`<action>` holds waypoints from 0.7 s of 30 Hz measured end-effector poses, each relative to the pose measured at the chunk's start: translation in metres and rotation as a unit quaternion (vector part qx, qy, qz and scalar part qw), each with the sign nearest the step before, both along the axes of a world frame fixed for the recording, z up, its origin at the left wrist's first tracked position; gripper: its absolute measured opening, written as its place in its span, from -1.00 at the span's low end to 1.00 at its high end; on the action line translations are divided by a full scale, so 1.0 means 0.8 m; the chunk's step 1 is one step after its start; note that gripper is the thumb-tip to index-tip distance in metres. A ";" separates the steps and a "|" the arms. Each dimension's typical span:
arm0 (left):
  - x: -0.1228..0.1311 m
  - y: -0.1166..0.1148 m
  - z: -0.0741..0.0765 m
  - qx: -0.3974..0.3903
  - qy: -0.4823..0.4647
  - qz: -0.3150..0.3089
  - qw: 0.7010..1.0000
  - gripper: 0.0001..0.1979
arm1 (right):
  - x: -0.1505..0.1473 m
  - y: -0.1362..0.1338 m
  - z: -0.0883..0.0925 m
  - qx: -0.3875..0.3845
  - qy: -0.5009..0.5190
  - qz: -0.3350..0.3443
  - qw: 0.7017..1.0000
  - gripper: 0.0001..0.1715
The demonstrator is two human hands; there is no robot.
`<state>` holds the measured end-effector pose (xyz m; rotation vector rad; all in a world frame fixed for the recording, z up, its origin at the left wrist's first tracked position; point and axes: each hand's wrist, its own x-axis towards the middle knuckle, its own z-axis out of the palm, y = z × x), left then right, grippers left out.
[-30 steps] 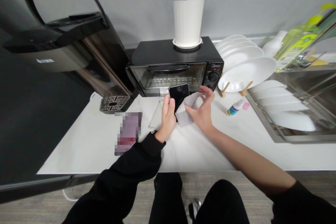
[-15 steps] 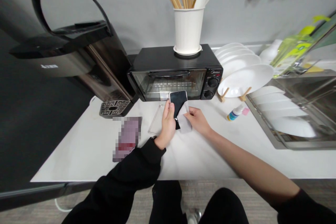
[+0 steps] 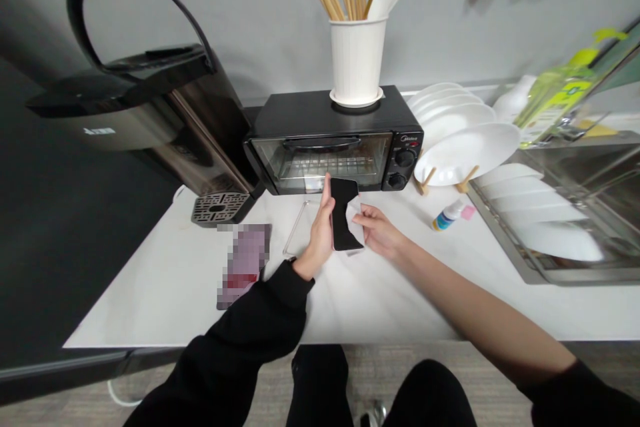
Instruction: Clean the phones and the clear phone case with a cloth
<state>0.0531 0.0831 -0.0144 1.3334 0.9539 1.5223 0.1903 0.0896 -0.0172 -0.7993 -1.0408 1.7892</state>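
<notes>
My left hand (image 3: pixel 320 235) grips a smartphone (image 3: pixel 341 210) by its left side, with the dark screen facing up. On the phone's right side, my right hand (image 3: pixel 381 232) pinches a pale grey wiping cloth (image 3: pixel 354 221) that lies against the lower screen. Just left of the phone, a clear phone case (image 3: pixel 295 230) rests on the white counter (image 3: pixel 390 300), partly hidden by my left hand. A small spray bottle (image 3: pixel 446 216) lies tilted to the right, beside a pink piece (image 3: pixel 469 213).
A black toaster oven (image 3: pixel 320 113) stands behind the phone, bearing a white cup (image 3: pixel 357 57) of chopsticks. On the left are a dark drink machine (image 3: pixel 195 127) and a blurred purple item (image 3: pixel 247 260). Racked plates (image 3: pixel 467 153) and a sink (image 3: pixel 530 267) are on the right.
The phone has turned more upright in my left hand and shows more of its screen. My right hand's cloth has shifted onto the screen's lower right side.
</notes>
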 end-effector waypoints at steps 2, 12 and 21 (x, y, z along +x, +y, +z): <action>0.005 -0.003 0.001 0.001 -0.036 -0.046 0.998 -0.48 | -0.002 0.000 -0.002 -0.013 0.008 -0.005 1.000 -0.40; 0.015 -0.018 0.006 -0.016 -0.066 -0.082 0.994 -0.54 | -0.009 -0.009 -0.001 -0.058 0.043 0.008 0.997 -0.41; 0.016 -0.025 0.007 0.014 -0.045 -0.076 0.996 -0.59 | -0.004 -0.009 0.005 -0.074 0.036 0.001 0.997 -0.34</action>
